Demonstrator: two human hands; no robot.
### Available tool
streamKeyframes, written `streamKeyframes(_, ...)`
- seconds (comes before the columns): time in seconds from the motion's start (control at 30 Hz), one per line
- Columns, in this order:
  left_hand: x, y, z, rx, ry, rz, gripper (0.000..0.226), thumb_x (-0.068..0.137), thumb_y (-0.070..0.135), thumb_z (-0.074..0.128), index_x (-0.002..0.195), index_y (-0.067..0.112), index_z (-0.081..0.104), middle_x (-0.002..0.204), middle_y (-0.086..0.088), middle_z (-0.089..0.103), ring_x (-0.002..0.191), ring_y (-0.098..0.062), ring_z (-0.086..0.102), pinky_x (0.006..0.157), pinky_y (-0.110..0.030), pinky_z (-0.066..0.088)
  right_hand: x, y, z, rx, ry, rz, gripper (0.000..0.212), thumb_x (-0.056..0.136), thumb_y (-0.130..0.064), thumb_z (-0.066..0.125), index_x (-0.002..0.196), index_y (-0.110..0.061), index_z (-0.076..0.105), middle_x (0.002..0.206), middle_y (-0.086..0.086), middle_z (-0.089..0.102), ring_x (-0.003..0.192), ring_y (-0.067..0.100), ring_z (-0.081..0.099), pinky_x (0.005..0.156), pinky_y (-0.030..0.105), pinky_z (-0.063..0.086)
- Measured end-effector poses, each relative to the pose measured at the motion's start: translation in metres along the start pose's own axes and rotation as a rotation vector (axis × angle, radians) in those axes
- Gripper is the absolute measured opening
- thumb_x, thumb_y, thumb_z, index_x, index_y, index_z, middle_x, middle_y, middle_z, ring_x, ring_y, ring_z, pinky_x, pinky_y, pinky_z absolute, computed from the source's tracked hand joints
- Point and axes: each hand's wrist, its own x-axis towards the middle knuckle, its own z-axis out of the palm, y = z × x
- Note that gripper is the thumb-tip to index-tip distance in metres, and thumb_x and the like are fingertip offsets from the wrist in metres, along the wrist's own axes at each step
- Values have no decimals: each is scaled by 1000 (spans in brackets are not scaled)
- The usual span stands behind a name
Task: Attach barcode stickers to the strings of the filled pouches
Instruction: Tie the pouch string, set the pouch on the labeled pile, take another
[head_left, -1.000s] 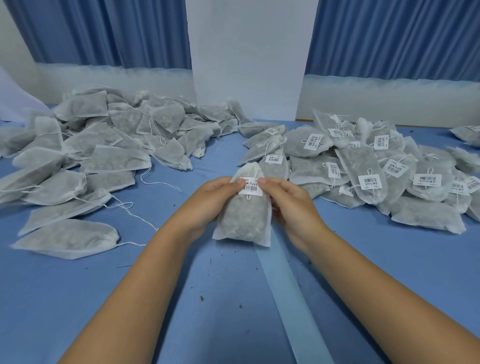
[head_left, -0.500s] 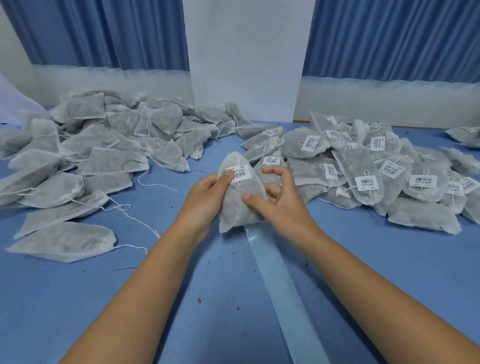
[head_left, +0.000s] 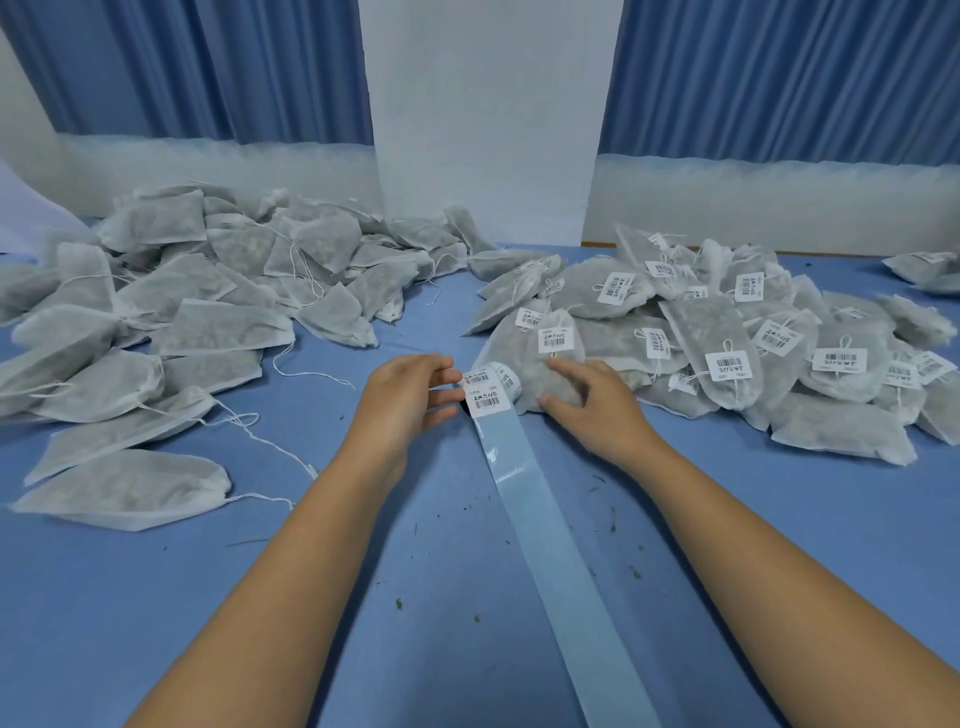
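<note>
Looking down at a blue bench (head_left: 156, 597) with two heaps of filled pouches. Untagged pile (head_left: 218, 291) off to the left, loose strings trailing all over. Tagged pile (head_left: 753, 353) on the right, barcode stickers already on the strings.

Smack in the middle, just beside the tagged heap, a small sticker roll (head_left: 491, 384) lying on the bench. Pale-blue backing strip (head_left: 550, 525) running from it straight toward the camera.

Left hand (head_left: 408, 402) right up against the roll's left side. Fingers (head_left: 441, 397) loosely apart and only lightly bent, tips touching the roll's edge, not clamped on anything.

Right hand (head_left: 592, 405) laid on the nearest pouch (head_left: 535, 358) at the front of the tagged pile. Fingers there spread out and resting on the fabric, thumb down at the lower edge, no real grip. That pouch's sticker (head_left: 557, 338) sitting up near its neck.

Little green crumbs (head_left: 399, 604) scattered over the bench. Blue curtains (head_left: 208, 67) and a white pillar (head_left: 483, 130) behind it all.
</note>
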Motion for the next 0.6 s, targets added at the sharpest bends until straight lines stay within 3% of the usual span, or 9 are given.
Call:
streamKeyframes(0.2, 10, -8, -7, 165, 49, 67, 13, 97, 16, 57, 87, 15, 66, 86, 2, 70, 66, -7, 66, 58, -17, 53, 15, 6, 4, -138, 102, 54, 52, 94, -35, 62, 142, -21, 50, 130, 15, 50, 120, 29, 49, 93, 30, 38)
streamKeyframes(0.37, 19, -16, -17, 417, 113, 132, 18, 94, 16, 55, 80, 22, 65, 88, 3, 70, 85, -20, 69, 86, -40, 56, 3, -1, 8, -193, 194, 2, 52, 86, -42, 68, 136, -31, 56, 129, 7, 36, 121, 22, 39, 91, 30, 40)
streamKeyframes(0.5, 23, -18, -20, 562, 123, 144, 19, 91, 17, 56, 74, 22, 63, 83, 3, 70, 84, -29, 67, 86, -48, 55, -3, -22, 5, -159, 414, -191, 30, 88, -24, 66, 117, -25, 69, 125, 7, 43, 117, 23, 38, 90, 22, 31)
streamKeyframes(0.6, 26, -18, -23, 614, 117, 154, 18, 89, 15, 55, 74, 13, 65, 78, -6, 68, 71, -24, 59, 81, -48, 55, 1, -55, 10, -94, 358, -260, 18, 89, -16, 63, 103, -18, 75, 105, 0, 52, 109, 24, 44, 86, 13, 25)
